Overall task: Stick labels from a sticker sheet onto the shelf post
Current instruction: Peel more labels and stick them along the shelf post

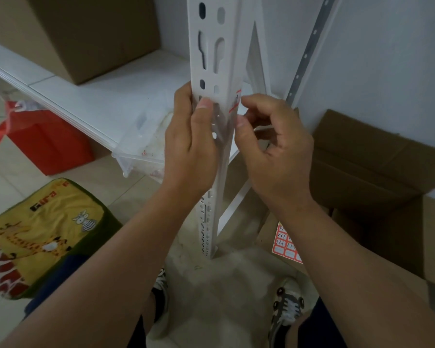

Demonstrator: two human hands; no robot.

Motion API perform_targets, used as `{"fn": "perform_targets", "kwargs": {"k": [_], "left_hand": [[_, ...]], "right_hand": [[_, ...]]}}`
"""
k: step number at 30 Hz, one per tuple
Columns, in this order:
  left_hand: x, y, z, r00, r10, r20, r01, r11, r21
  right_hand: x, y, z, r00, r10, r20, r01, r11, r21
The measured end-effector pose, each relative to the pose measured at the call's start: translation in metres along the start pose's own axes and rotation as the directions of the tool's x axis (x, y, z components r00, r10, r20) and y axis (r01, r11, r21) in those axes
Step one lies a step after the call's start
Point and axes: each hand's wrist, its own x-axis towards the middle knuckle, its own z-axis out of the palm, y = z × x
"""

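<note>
Two forearms reach up from the bottom of the head view toward the white slotted shelf post (217, 79), the landmark here. Left of the post, the left hand (190, 149) curls round its edge, thumb pressed flat on the front face. Right of the post, the right hand (274, 151) pinches a red-bordered label (235, 102) against the post's right edge. That label looks only partly stuck down, so smoothing it is probably the step in hand. Below the post, on cardboard, the sticker sheet (285, 244) holds more labels, so more seem left. Its writing is too small to read, and the right arm covers part of it.
</note>
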Motion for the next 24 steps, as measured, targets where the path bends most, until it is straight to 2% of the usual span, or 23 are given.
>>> {"fn": "perform_targets", "kwargs": {"k": [8,17,19,20,22,24], "left_hand": [[0.0005,-0.0031,0.0002,0.998,-0.033,0.047,0.035,0.998,-0.045],[-0.0014,-0.0003,0.0039,0.995,-0.035,0.099,0.04,0.998,-0.05],[-0.002,0.0006,0.0039,0.995,-0.041,0.095,0.046,0.998,-0.046],[-0.0023,0.001,0.004,0.995,-0.041,0.091,0.045,0.998,-0.043],[-0.0034,0.0029,0.0047,0.997,-0.029,0.074,0.032,0.999,-0.029],[-0.0058,0.0057,0.0074,0.999,-0.003,0.034,0.002,1.0,0.028]], "right_hand": [[-0.0036,0.0052,0.0029,0.969,-0.24,-0.059,0.224,0.953,-0.203],[-0.0069,0.0102,0.0012,0.944,-0.331,0.007,0.319,0.904,-0.284],[-0.0079,0.0101,0.0017,0.965,-0.264,-0.007,0.256,0.941,-0.223],[-0.0082,0.0096,0.0026,0.983,-0.181,-0.033,0.173,0.972,-0.16],[-0.0065,0.0057,0.0042,0.994,0.079,-0.078,-0.076,0.997,0.034],[-0.0039,0.0006,0.0049,0.95,0.307,-0.065,-0.289,0.936,0.201]]}}
